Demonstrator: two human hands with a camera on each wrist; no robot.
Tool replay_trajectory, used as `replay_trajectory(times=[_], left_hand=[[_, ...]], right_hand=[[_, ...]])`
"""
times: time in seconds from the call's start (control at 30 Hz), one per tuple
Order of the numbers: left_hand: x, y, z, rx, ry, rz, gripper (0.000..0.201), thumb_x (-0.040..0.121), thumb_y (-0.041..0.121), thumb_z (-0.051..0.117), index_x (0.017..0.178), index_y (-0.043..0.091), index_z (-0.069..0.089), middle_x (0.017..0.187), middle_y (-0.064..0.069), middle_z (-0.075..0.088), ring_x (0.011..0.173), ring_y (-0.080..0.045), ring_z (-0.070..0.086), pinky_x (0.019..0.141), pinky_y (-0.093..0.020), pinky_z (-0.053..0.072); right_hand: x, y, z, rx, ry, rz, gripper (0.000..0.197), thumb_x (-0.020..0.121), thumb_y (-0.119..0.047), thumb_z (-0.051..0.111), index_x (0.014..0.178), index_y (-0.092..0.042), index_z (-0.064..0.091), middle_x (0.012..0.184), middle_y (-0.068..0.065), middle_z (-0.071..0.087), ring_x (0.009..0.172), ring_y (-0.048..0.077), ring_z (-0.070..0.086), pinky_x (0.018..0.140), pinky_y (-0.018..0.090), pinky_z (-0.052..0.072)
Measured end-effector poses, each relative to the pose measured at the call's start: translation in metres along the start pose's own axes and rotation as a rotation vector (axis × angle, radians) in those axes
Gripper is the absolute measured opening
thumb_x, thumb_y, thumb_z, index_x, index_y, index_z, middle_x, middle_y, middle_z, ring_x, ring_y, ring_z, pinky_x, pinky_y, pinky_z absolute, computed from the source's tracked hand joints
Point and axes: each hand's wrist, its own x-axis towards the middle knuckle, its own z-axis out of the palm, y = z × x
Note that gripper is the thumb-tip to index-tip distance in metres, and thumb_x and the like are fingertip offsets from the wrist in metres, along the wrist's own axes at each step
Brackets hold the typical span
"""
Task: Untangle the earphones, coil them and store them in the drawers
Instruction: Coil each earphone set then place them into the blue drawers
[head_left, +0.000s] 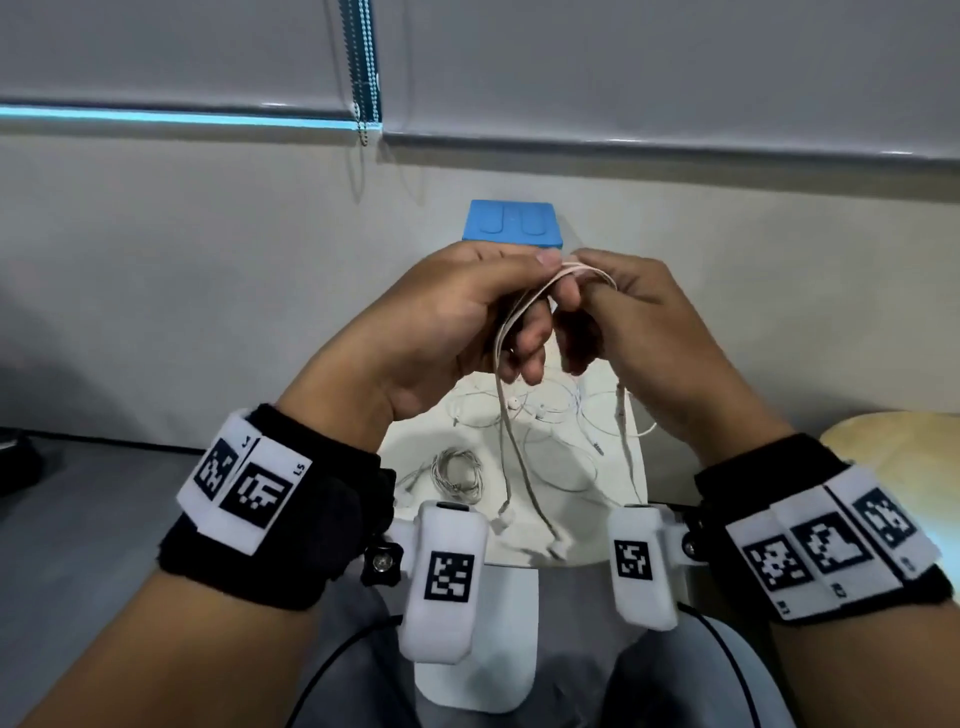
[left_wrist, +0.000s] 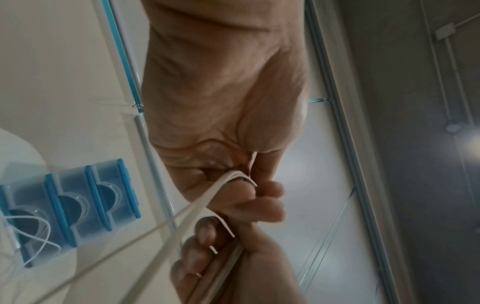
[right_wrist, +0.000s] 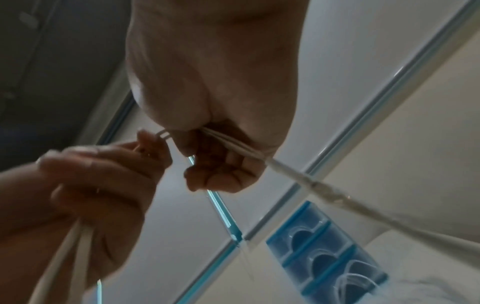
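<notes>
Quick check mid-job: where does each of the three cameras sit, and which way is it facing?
Head: on the head, looking forward and down at both hands, left hand and right hand, holding the earphone cable over the table; forearms show.
Left wrist: looks along the left palm toward the fingers.
Right wrist: looks along the right palm.
Shared: both wrist views show the blue drawers and the cable.

Head view: from above, facing forward and down over both wrists toward the small white table (head_left: 631, 525) and wall. Left wrist view: very near, looking up along the palm to the fingers. Right wrist view: likewise, mirrored. Shared by all three: the pale earphone cable (head_left: 511, 332) and blue drawer unit (head_left: 511, 222)
</notes>
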Motion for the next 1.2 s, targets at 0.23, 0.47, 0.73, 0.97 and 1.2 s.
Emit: replay_trajectory(times=[0.23, 0.47, 0.73, 0.97, 1.2], left_hand=[[-0.003, -0.006, -0.005, -0.056, -0.163, -0.019, 0.04, 0.102, 0.027, 0.048, 0.066, 0.014, 0.056, 0.053, -0.007, 0.047, 0.049, -0.023, 0.052, 0.057, -0.03, 0.048], [-0.01, -0.01, -0.003, -0.32, -0.171, 0.138, 0.032, 0.099, 0.028, 0.045, 0.077, 0.011, 0.062, 0.088, -0.012, 0.074, 0.093, -0.028, 0.071, 0.091, -0.04, 0.055], [-0.003, -0.014, -0.009, -0.476, 0.243, 0.172, 0.038, 0.111, 0.031, 0.032, 0.118, 0.015, 0.065, 0.081, -0.002, 0.076, 0.066, -0.011, 0.072, 0.06, -0.02, 0.054], [0.014, -0.028, -0.025, -0.669, 0.523, 0.162, 0.032, 0.111, 0.02, 0.036, 0.128, -0.003, 0.05, 0.11, -0.018, 0.076, 0.084, -0.022, 0.077, 0.064, -0.022, 0.058], [0.025, -0.044, -0.035, -0.608, 0.662, 0.136, 0.019, 0.109, 0.014, 0.041, 0.117, -0.001, 0.049, 0.112, -0.021, 0.074, 0.093, -0.031, 0.077, 0.076, -0.032, 0.063]], right_hand=[[0.022, -0.016, -0.008, 0.054, 0.126, 0.117, 0.041, 0.108, -0.018, 0.038, 0.094, 0.01, 0.065, 0.052, 0.006, 0.035, 0.045, 0.016, 0.03, 0.044, 0.026, 0.026], [0.007, 0.01, 0.001, 0.116, 0.086, 0.319, 0.041, 0.107, -0.018, 0.041, 0.069, -0.011, 0.055, 0.05, 0.0, 0.03, 0.045, 0.012, 0.021, 0.051, 0.026, 0.012], [-0.019, 0.034, 0.013, 0.062, -0.039, 0.134, 0.016, 0.095, -0.01, 0.068, 0.083, -0.006, 0.059, 0.062, 0.004, 0.04, 0.046, 0.015, 0.035, 0.044, 0.021, 0.031], [-0.031, 0.043, 0.025, 0.08, -0.258, 0.246, 0.031, 0.105, -0.017, 0.051, 0.081, -0.002, 0.064, 0.058, 0.014, 0.048, 0.046, 0.025, 0.058, 0.043, 0.024, 0.038], [-0.037, 0.033, 0.033, 0.122, -0.439, 0.346, 0.036, 0.109, -0.017, 0.042, 0.088, 0.002, 0.064, 0.064, 0.014, 0.055, 0.056, 0.029, 0.066, 0.051, 0.029, 0.044]])
